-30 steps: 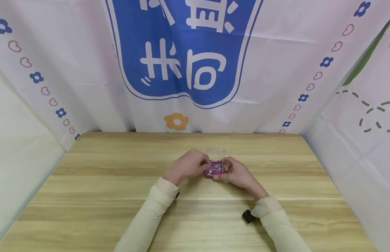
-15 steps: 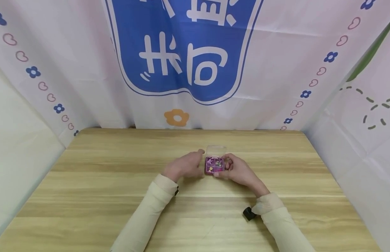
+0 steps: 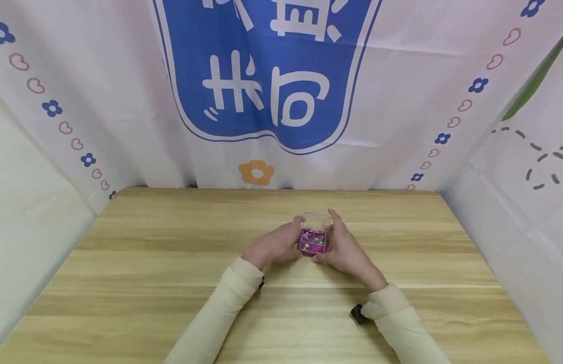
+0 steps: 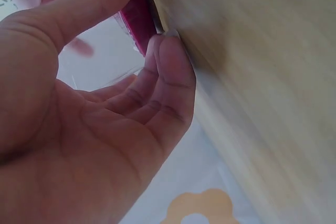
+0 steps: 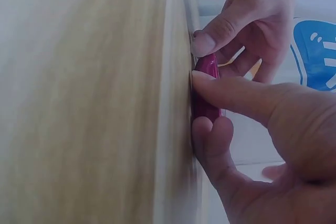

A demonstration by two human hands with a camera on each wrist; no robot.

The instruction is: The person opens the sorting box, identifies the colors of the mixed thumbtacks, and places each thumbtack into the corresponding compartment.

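A small magenta compartment box [image 3: 312,241] sits on the table, its clear lid [image 3: 316,220] raised at the back. Divided into quarters, it holds tiny purple, yellow, green and pink pieces. My left hand [image 3: 278,245] grips its left side; in the left wrist view the thumb [image 4: 100,6] lies on one edge of the box and the curled fingertips [image 4: 170,59] meet another. From the right, my right hand [image 3: 347,250] holds the box between thumb and curled fingers, with the forefinger stretched up beside the lid. The right wrist view shows both thumbs at the magenta front side [image 5: 208,98].
The wooden table [image 3: 172,222] spreads around the box. Behind it hangs a white cloth [image 3: 399,101] with a large blue emblem, and pale cloth walls stand at both sides. A black wrist device [image 3: 358,314] hangs by the right cuff.
My left fingers first came off the left compartments and drew away, then closed on the box's left side. My right forefinger has risen beside the lid.
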